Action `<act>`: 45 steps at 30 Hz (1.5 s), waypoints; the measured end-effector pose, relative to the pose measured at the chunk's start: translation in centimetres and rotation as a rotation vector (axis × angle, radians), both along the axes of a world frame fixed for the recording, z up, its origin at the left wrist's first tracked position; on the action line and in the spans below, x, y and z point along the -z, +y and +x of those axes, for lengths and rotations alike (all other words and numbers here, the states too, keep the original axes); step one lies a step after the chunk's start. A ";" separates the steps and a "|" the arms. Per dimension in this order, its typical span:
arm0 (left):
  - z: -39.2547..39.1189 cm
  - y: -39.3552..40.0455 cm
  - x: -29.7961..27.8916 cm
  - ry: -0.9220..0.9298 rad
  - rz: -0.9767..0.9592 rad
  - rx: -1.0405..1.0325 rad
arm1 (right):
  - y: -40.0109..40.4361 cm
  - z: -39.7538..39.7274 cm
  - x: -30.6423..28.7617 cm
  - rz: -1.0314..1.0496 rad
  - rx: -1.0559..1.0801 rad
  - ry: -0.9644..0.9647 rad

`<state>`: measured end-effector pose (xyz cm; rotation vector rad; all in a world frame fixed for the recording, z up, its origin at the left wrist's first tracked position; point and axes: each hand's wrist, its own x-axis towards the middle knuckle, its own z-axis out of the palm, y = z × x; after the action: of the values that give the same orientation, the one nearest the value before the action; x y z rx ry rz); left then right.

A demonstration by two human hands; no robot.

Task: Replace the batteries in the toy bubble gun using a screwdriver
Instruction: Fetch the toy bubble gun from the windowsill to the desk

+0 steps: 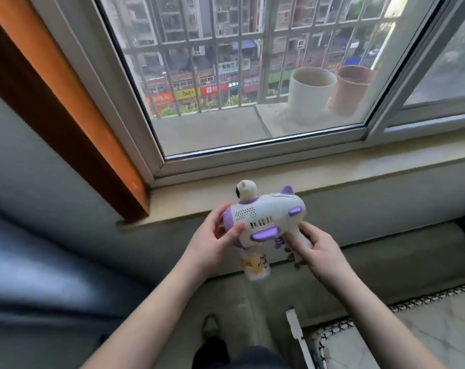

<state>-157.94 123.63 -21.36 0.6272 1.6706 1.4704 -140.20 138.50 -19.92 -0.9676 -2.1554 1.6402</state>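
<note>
The toy bubble gun (266,217) is white with purple trim, a small figure on top and a bubble-liquid bottle (254,266) screwed underneath. I hold it in the air in front of the window sill. My left hand (212,238) grips its front end, thumb across the side. My right hand (315,249) is wrapped around the handle near the purple trigger. No screwdriver or batteries are in view.
A stone window sill (332,171) runs behind the toy, below a closed sliding window (252,145). Two flower pots (312,94) stand outside behind the glass. A wooden frame (66,123) lies to the left, a mattress edge (386,328) at lower right.
</note>
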 end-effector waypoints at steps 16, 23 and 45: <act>9.1 -16.1 -1.4 -0.001 0.057 -0.586 | -8.5 -2.4 0.1 -0.070 -0.552 0.040; 13.6 -25.3 -2.0 0.017 0.118 -0.876 | -16.8 -4.0 0.3 -0.021 -0.843 0.066; 42.0 -57.8 -4.4 0.163 0.131 -1.648 | -55.7 10.0 -4.2 0.057 -1.497 0.121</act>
<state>-115.94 65.85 -16.94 -0.9214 2.2838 2.5966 -130.18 82.84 -15.68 1.1044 -2.8986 1.8721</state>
